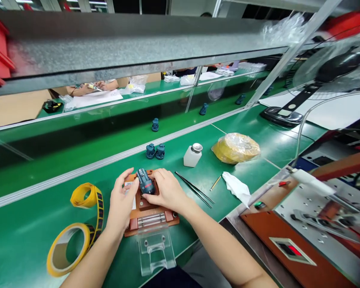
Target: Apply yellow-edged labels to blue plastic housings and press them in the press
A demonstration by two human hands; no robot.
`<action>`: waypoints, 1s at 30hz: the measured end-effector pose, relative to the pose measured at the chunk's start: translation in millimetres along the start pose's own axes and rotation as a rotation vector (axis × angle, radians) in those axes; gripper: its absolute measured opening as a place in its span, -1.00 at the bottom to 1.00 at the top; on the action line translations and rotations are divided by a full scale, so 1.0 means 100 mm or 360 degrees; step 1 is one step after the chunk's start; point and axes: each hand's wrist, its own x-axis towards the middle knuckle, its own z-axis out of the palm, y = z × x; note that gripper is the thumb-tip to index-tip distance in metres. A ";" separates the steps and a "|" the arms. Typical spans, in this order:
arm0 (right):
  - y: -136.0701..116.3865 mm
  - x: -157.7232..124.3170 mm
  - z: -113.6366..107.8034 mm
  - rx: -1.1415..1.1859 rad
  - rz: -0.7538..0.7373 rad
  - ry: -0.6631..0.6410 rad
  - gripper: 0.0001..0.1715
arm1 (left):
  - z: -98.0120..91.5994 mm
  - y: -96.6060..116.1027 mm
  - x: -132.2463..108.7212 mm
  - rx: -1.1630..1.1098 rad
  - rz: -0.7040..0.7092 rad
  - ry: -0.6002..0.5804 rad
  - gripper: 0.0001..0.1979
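A small blue-grey moulded housing (145, 182) stands on an orange-brown fixture (151, 219), which lies on the green bench mat (24, 236). My left hand (123, 198) grips the housing's left side, and my right hand (165, 190) presses on its right side. My fingers hide part of the housing and the fixture beneath. Right of my right hand lie black tweezers (195, 190). Left of my left hand sits a yellow roll of printed tape (69, 254), its strip looping up to the far side. A clear acrylic stand (156, 250) sits at the fixture's near edge.
Ahead stand a white dispensing bottle (193, 156), a bagged yellow roll (235, 148), a white cloth (237, 188) and paired blue parts (155, 151). Further blue parts ride a green conveyor (78, 154). A co-worker's hands (93, 88) show beyond a metal shelf (123, 44). A fan (327, 76) stands right.
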 end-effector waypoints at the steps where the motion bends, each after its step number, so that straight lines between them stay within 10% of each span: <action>1: -0.03 -0.04 -0.07 0.0074 -0.0023 0.0045 -0.42 | 0.06 0.04 0.09 -0.0185 -0.0166 -0.0091 -0.51; 4: -0.09 -0.22 -0.27 0.0454 0.0043 0.0151 -0.36 | 0.20 0.15 0.20 -0.0499 -0.0390 -0.0389 -0.43; 11: -0.07 -0.48 -0.26 0.1688 0.0498 0.0015 -0.55 | 0.50 0.32 -0.01 -0.0713 -0.0286 -0.0434 -0.58; 23: -0.14 -0.50 -0.16 0.2046 0.0651 0.0431 -0.43 | 0.61 0.29 -0.07 -0.0789 -0.0307 -0.0477 -0.60; 30: -0.26 -0.50 -0.18 0.2833 0.0763 -0.0345 -0.29 | 0.60 0.30 0.00 -0.0441 -0.0181 -0.0499 -0.62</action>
